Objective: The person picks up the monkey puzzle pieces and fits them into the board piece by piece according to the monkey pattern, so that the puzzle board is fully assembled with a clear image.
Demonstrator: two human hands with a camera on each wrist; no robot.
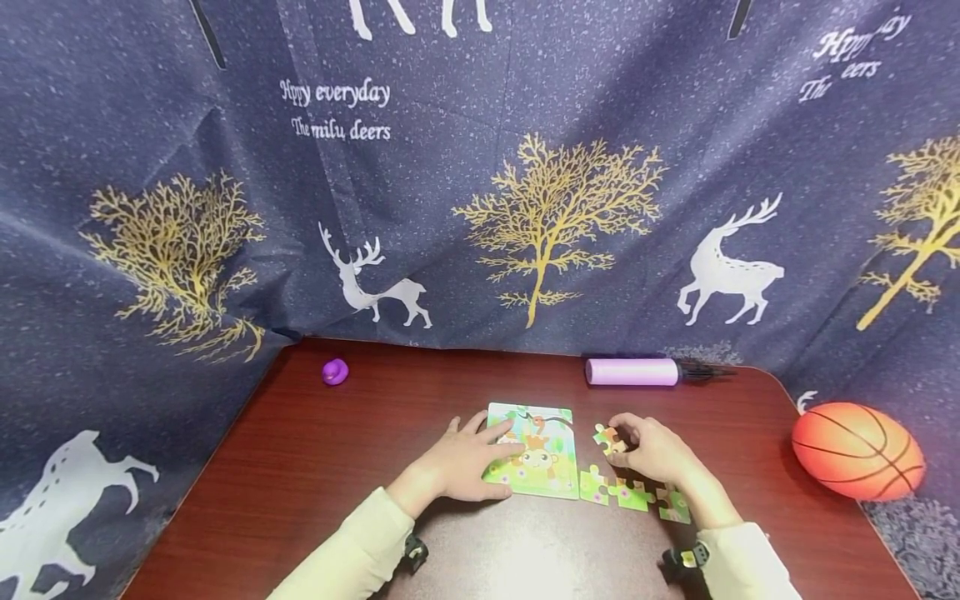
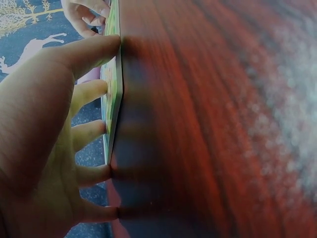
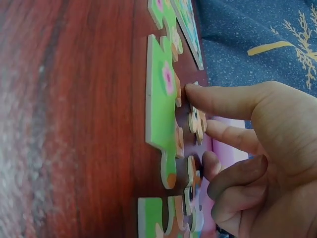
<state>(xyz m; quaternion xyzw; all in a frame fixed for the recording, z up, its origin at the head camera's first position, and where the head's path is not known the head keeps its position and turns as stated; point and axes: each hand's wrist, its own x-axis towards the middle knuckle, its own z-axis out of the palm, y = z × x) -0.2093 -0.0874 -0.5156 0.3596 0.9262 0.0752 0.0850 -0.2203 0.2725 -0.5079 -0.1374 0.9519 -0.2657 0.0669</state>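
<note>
So we've got the monkey board [image 1: 553,473] lying flat near the middle of the bench [image 1: 300,467], and our left hand [image 1: 468,462] is spread across its left side, fingers long and apart, touching it rather than gripping. The thumb sits by the near edge, and the little finger lands on the wood just past the left edge. Further left, a broad stretch of wood runs out to the bench's side

Our right hand [image 1: 651,450] has a loose puzzle piece [image 1: 602,438] pinched between thumb and finger, the other fingers curled in. That's just right of the board with a narrow strip of wood between. It's tighter on the near side: a row of green pieces [image 1: 633,498] heads right from the board's lower right corner, though we can't tell if the first one touches the board

Further out, a purple tube [image 1: 632,372] with a black end lies along the far edge, a band of wood between it and our hands. A purple duck [image 1: 335,372] sits well apart by the far left corner, and an orange ball [image 1: 858,451] overlaps the right edge, can't tell what it rests on. Right behind the far edge hangs a blue curtain [image 1: 420,192]
</note>
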